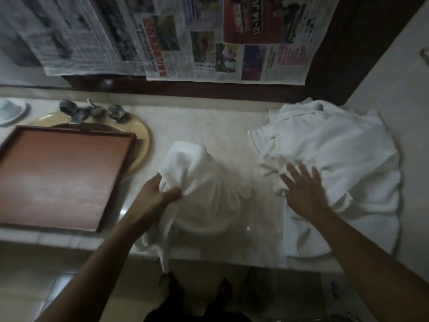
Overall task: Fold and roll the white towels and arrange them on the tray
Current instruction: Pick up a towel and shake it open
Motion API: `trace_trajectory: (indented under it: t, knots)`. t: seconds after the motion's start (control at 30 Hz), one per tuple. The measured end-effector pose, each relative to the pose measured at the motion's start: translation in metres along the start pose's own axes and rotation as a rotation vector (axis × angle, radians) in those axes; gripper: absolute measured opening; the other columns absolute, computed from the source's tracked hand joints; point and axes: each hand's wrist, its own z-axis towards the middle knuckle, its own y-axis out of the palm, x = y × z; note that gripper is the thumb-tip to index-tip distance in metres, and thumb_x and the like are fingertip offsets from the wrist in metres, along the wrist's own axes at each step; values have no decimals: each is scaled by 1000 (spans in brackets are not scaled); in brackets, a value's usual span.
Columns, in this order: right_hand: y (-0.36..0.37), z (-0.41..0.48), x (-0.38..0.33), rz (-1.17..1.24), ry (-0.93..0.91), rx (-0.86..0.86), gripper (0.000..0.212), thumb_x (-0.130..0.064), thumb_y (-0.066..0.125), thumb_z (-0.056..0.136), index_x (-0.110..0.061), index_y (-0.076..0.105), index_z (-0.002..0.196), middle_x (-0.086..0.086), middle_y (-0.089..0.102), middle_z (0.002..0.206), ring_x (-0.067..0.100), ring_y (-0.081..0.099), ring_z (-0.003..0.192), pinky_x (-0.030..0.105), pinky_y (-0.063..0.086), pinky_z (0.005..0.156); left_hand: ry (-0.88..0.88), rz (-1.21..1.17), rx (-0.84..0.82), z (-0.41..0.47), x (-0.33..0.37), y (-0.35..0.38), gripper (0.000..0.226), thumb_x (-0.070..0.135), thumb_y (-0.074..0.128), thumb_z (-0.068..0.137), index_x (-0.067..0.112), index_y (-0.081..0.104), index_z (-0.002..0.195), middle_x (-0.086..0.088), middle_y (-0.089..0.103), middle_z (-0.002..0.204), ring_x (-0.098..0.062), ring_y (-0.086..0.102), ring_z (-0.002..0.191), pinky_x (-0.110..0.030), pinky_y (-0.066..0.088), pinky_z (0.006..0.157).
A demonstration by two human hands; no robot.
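My left hand (157,194) grips a bunched white towel (204,191) in the middle of the pale marble counter; one corner of it hangs over the front edge. My right hand (304,189) lies flat with spread fingers on the near left part of a loose pile of white towels (343,163) at the counter's right end. A brown wooden tray (58,175) with nothing on it rests at the left, partly over the basin.
A beige basin (141,135) with a metal tap (90,111) sits behind the tray. Newspaper sheets (209,38) cover the wall behind the counter (209,126). A white dish (11,111) stands at the far left. A light wall closes the right side.
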Motion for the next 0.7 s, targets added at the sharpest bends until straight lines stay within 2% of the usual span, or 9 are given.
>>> trace_trajectory:
  t: [0.13, 0.2, 0.3, 0.37, 0.43, 0.47, 0.53, 0.6, 0.7]
  knots:
    - [-13, 8, -36, 106, 133, -139, 60, -50, 72, 77, -27, 67, 132, 11, 42, 159, 42, 30, 147, 61, 14, 118, 2, 27, -27, -16, -19, -12, 30, 32, 72, 93, 37, 67, 121, 18, 74, 104, -1, 70, 94, -26, 53, 77]
    - [-38, 1, -74, 489, 125, -74, 59, -58, 61, 84, -21, 69, 129, 18, 52, 149, 41, 42, 142, 54, 29, 116, -17, -1, -45, -26, -26, -13, 28, 40, 69, 95, 38, 65, 123, 15, 73, 107, -1, 69, 99, -24, 51, 78]
    - [-85, -27, -142, 1112, 71, -168, 45, -50, 61, 98, -23, 64, 134, -1, 62, 139, 18, 56, 131, 33, 41, 111, -39, -61, -76, -39, -32, -12, 31, 43, 63, 99, 41, 64, 130, 20, 71, 116, 0, 66, 113, -24, 49, 87]
    - [-110, -52, -181, 1348, 67, -327, 60, -65, 60, 93, -34, 53, 143, -15, 57, 142, 8, 54, 129, 33, 43, 110, -57, -100, -98, -48, -30, -13, 26, 43, 55, 104, 40, 67, 127, 22, 74, 112, -6, 66, 115, -29, 51, 91]
    - [-121, -71, -206, 1501, 138, -396, 79, -81, 59, 81, -42, 42, 147, -17, 55, 141, 7, 56, 125, 35, 46, 107, -74, -116, -160, -54, -28, -19, 24, 46, 53, 103, 39, 71, 117, 15, 76, 109, -16, 70, 110, -40, 54, 94]
    - [-123, -79, -217, 1559, 186, -390, 79, -82, 60, 79, -43, 42, 146, -16, 58, 138, 7, 59, 121, 35, 49, 104, -45, -86, -192, -57, -29, -24, 25, 46, 51, 102, 40, 71, 115, 12, 76, 111, -15, 71, 106, -42, 55, 94]
    - [-128, -91, -235, 1625, 245, -321, 59, -68, 62, 87, -38, 52, 137, -14, 66, 127, 4, 63, 115, 32, 52, 100, 11, -52, -243, -66, -29, -35, 26, 40, 49, 104, 34, 72, 115, 8, 75, 113, -13, 72, 102, -43, 56, 94]
    - [-138, -104, -250, 1612, 266, -209, 31, -48, 60, 100, -33, 62, 127, -13, 72, 117, 4, 66, 111, 31, 51, 98, 4, -24, -276, -72, -36, -48, 33, 46, 48, 100, 28, 71, 115, 7, 75, 110, -14, 72, 100, -45, 56, 95]
    - [-155, -123, -274, 1606, 302, -108, 16, -33, 56, 105, -29, 67, 115, -12, 74, 103, 2, 69, 99, 28, 53, 89, -2, 32, -310, -81, -54, -75, 40, 53, 48, 91, 26, 74, 107, 4, 75, 103, -18, 71, 97, -51, 54, 95]
